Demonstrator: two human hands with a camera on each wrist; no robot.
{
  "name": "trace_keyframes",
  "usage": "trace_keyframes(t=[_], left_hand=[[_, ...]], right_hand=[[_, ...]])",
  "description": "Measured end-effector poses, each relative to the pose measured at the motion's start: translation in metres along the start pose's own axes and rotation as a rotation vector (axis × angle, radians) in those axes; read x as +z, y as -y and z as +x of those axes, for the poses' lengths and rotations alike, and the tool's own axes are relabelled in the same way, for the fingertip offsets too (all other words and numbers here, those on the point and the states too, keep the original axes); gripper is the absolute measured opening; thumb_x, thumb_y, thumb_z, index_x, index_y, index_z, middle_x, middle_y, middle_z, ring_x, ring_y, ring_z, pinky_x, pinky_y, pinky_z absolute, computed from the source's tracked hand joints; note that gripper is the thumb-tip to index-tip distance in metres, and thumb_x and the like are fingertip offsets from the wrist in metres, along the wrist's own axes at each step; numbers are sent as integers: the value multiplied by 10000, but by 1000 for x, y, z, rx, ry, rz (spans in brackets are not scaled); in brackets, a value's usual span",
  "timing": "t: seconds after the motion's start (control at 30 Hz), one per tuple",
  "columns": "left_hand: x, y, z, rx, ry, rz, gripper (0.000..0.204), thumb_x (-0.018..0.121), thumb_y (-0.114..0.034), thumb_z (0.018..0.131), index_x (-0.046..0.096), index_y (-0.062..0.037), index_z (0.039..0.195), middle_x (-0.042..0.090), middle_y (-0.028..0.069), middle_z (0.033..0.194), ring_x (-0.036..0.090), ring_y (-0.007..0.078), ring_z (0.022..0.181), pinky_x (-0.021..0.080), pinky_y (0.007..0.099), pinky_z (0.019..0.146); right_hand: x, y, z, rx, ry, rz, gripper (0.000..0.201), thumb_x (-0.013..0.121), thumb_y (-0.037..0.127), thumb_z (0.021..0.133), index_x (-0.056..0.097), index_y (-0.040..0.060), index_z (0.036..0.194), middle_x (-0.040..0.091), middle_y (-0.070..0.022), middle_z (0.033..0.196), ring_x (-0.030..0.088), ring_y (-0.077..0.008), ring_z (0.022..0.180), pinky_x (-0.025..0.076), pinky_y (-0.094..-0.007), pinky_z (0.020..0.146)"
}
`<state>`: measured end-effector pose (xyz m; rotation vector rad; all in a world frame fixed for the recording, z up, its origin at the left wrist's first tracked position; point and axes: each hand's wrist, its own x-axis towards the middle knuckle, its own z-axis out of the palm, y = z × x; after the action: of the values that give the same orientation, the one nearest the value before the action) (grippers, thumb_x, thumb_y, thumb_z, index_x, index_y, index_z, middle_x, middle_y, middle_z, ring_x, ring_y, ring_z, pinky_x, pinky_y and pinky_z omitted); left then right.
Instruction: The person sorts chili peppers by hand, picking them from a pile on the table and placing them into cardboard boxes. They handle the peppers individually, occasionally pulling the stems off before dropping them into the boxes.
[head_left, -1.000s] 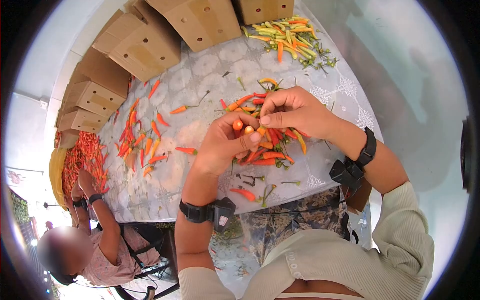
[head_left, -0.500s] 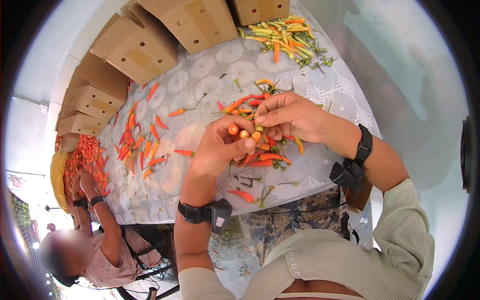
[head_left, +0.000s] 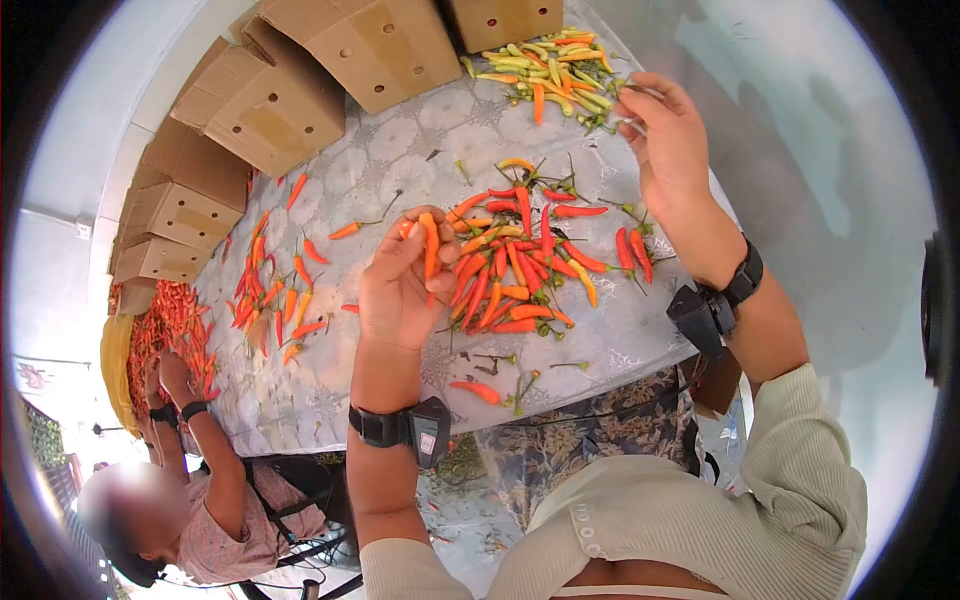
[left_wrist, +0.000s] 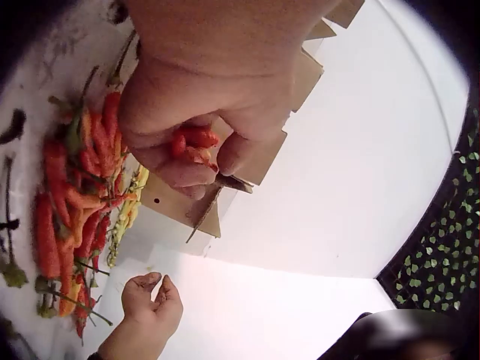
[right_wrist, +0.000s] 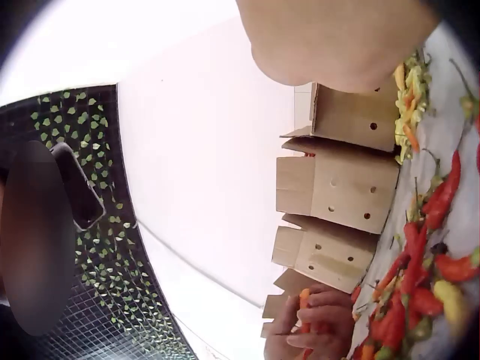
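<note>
My left hand [head_left: 402, 290] holds orange chilies [head_left: 430, 246] in curled fingers over the table's middle, left of a pile of red and orange chilies [head_left: 522, 262]. Chili ends [left_wrist: 196, 142] poke out between those fingers in the left wrist view. Over the far right edge, my right hand [head_left: 672, 150] is beside green stems [head_left: 592, 121] and a heap of yellow-green chilies [head_left: 560, 75]. Its thumb and fingers are bent slightly apart, and no chili shows between them in the left wrist view.
Cardboard boxes [head_left: 375, 50] line the table's far side. Loose chilies [head_left: 257, 270] lie to the left, with a large red heap [head_left: 172, 320] beyond. Another person's hands [head_left: 172, 375] are at that heap. A single chili [head_left: 476, 391] and stems lie near the front edge.
My right hand has left my left hand and moved up and right to the stems. My left hand has turned and shifted slightly left, still holding chilies; more of the pile shows.
</note>
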<state>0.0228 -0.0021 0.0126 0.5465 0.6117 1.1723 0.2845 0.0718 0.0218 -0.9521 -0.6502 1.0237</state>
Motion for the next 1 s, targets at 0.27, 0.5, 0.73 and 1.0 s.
trace_keyframes(t=[0.27, 0.5, 0.73, 1.0], left_hand=[[-8, -4, 2, -64, 47, -173, 227, 527, -228, 931, 536, -33, 1046, 558, 69, 878, 498, 122, 700, 379, 171, 450], [-2, -5, -2, -45, 18, -58, 190, 540, -191, 923, 542, -36, 1033, 551, 45, 822, 452, 86, 632, 322, 154, 404], [-5, -3, -1, -55, 6, 86, 244, 506, -219, 941, 513, -10, 1067, 530, 75, 876, 493, 115, 683, 390, 166, 417], [9, 4, 0, -54, -43, 149, 336, 466, -315, 959, 535, -1, 1056, 584, 94, 928, 579, 144, 754, 409, 182, 427]], right_hand=[[6, -14, -14, -507, 531, -716, 200, 634, 99, 771, 659, 102, 969, 596, -75, 918, 571, -216, 869, 459, -315, 758], [10, -35, -27, -712, 861, -1178, 145, 637, 170, 823, 658, 70, 926, 593, -66, 850, 567, -260, 813, 450, -371, 797], [15, -22, -31, -317, 824, -947, 150, 677, 110, 810, 627, 51, 939, 593, -43, 845, 583, -165, 786, 469, -292, 730], [23, -10, -52, 101, 860, -155, 226, 656, 40, 839, 562, 7, 1041, 614, -52, 877, 601, -95, 821, 489, -233, 710]])
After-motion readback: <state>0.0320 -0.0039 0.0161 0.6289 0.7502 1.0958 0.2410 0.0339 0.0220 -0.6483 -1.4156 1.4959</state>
